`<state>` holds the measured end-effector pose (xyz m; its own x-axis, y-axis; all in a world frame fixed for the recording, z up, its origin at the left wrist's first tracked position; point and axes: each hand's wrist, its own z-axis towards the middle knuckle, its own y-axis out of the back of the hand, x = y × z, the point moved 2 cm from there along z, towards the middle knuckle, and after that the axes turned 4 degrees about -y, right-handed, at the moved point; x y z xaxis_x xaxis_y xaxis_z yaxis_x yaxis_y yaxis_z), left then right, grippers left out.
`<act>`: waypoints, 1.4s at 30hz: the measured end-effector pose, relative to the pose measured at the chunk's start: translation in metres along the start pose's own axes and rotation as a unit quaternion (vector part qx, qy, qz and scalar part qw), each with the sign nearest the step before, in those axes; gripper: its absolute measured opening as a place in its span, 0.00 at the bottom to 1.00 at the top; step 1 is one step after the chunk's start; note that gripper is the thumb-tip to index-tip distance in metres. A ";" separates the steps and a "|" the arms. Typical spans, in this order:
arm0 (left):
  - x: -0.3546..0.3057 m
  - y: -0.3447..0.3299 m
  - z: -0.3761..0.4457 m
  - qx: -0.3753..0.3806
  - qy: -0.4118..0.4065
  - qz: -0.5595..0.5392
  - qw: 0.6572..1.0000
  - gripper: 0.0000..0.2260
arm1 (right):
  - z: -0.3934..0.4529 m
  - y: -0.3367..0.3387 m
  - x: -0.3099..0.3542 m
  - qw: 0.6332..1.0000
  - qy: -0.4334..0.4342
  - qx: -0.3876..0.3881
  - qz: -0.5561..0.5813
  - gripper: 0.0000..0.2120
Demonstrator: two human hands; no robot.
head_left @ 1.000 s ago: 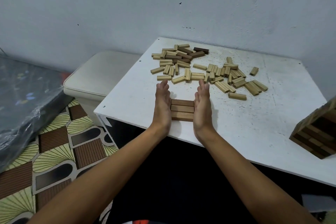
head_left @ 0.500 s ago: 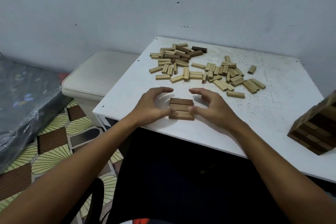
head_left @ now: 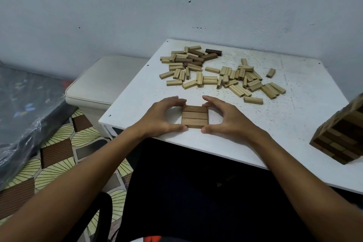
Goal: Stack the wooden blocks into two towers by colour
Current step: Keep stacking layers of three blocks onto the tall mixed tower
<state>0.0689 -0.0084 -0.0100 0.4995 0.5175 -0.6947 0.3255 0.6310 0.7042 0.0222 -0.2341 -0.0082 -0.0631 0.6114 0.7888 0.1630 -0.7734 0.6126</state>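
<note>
Even, soft indoor light, moderately bright; source not visible. White desk (head_left: 294,124) brightest surface, no hard glare. Faint soft shadows under both hands and beside loose blocks (head_left: 216,72). Dull sheen on plastic sheet (head_left: 23,108) at far left. Space under desk near black. Wide-angle bend: desk edges bow, block tower (head_left: 341,133) at right desk edge leans and gets cropped. Slight overall softness; forearms near bottom slightly blurred.

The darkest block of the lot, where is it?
In the head view the darkest block lies at the far edge of the left pile of loose blocks, near the wall, on the white table.
</note>
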 end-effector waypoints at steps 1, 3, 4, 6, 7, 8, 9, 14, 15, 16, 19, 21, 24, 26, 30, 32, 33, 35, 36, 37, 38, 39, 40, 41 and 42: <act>0.000 0.000 0.000 -0.001 -0.002 0.001 1.000 0.35 | 0.000 0.000 -0.001 1.000 0.000 -0.002 0.003 0.45; -0.001 0.000 0.000 -0.002 -0.005 0.000 1.000 0.35 | 0.000 -0.001 -0.001 1.000 0.000 -0.004 0.004 0.45; -0.001 0.000 0.000 -0.002 -0.006 0.000 1.000 0.34 | 0.000 -0.001 -0.001 1.000 -0.001 -0.005 0.003 0.45; -0.001 0.000 -0.001 -0.002 -0.005 -0.003 1.000 0.34 | 0.001 -0.001 -0.001 1.000 -0.001 -0.005 0.004 0.45; -0.001 0.000 -0.001 -0.002 -0.004 -0.004 1.000 0.34 | 0.001 -0.001 -0.001 1.000 -0.001 -0.005 0.005 0.45; -0.001 0.000 -0.001 -0.002 -0.006 -0.003 1.000 0.34 | 0.001 -0.001 -0.001 1.000 -0.001 -0.006 0.007 0.45; -0.001 0.000 -0.001 -0.002 -0.006 -0.002 1.000 0.33 | 0.001 -0.001 -0.001 1.000 -0.001 -0.007 0.008 0.45; -0.004 0.003 0.000 0.003 -0.003 0.005 1.000 0.31 | 0.000 -0.002 -0.001 1.000 0.001 -0.018 0.012 0.43; -0.004 0.003 0.001 0.005 -0.002 0.004 1.000 0.31 | 0.000 -0.002 0.000 1.000 0.001 -0.019 0.009 0.42; -0.005 0.003 0.001 0.006 -0.002 0.002 1.000 0.32 | -0.001 -0.002 0.001 1.000 0.001 -0.020 0.005 0.42; -0.009 0.003 0.004 0.009 0.002 0.007 1.000 0.35 | -0.003 -0.001 0.004 0.999 0.008 -0.028 -0.022 0.41; -0.013 0.004 0.007 0.018 -0.001 0.010 1.000 0.37 | -0.005 0.001 0.006 0.999 0.007 -0.034 -0.034 0.43; -0.020 0.011 0.013 0.018 -0.028 0.001 0.999 0.40 | -0.010 0.008 0.014 0.998 0.011 -0.055 -0.038 0.44; -0.030 0.019 0.022 0.008 -0.060 -0.007 0.998 0.38 | -0.015 0.020 0.023 0.995 0.024 -0.083 -0.044 0.43; -0.063 0.037 0.047 -0.012 -0.116 -0.022 0.993 0.38 | -0.026 0.056 0.048 0.987 0.042 -0.143 -0.056 0.41; -0.083 0.046 0.061 -0.016 -0.146 -0.030 0.989 0.37 | -0.032 0.077 0.060 0.982 0.046 -0.170 -0.063 0.40; -0.095 0.049 0.069 -0.016 -0.163 -0.036 0.986 0.36 | -0.036 0.090 0.065 0.979 0.046 -0.185 -0.067 0.40; -0.118 0.055 0.083 -0.016 -0.192 -0.054 0.980 0.38 | -0.044 0.113 0.076 0.973 0.049 -0.211 -0.078 0.40; -0.129 0.057 0.090 -0.012 -0.201 -0.069 0.977 0.39 | -0.048 0.125 0.081 0.970 0.053 -0.223 -0.085 0.40; -0.140 0.059 0.096 -0.007 -0.209 -0.082 0.974 0.40 | -0.052 0.136 0.085 0.966 0.056 -0.234 -0.092 0.40; -0.152 0.059 0.103 -0.004 -0.222 -0.085 0.971 0.41 | -0.059 0.148 0.088 0.962 0.056 -0.246 -0.101 0.41; -0.164 0.059 0.109 -0.004 -0.239 -0.077 0.968 0.41 | -0.065 0.159 0.091 0.958 0.053 -0.257 -0.111 0.41; -0.177 0.056 0.116 -0.004 -0.257 -0.069 0.964 0.41 | -0.073 0.170 0.092 0.955 0.048 -0.268 -0.120 0.42; -0.189 0.052 0.121 0.000 -0.271 -0.068 0.960 0.42 | -0.081 0.181 0.092 0.951 0.042 -0.278 -0.126 0.42; -0.199 0.048 0.127 0.006 -0.278 -0.072 0.958 0.42 | -0.089 0.190 0.091 0.949 0.037 -0.286 -0.126 0.43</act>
<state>0.0866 -0.1547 0.1809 0.7979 0.0349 -0.6018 0.4312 0.6646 0.6102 -0.0404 -0.3408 0.1845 -0.1014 0.7926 0.6013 -0.4261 -0.5807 0.6937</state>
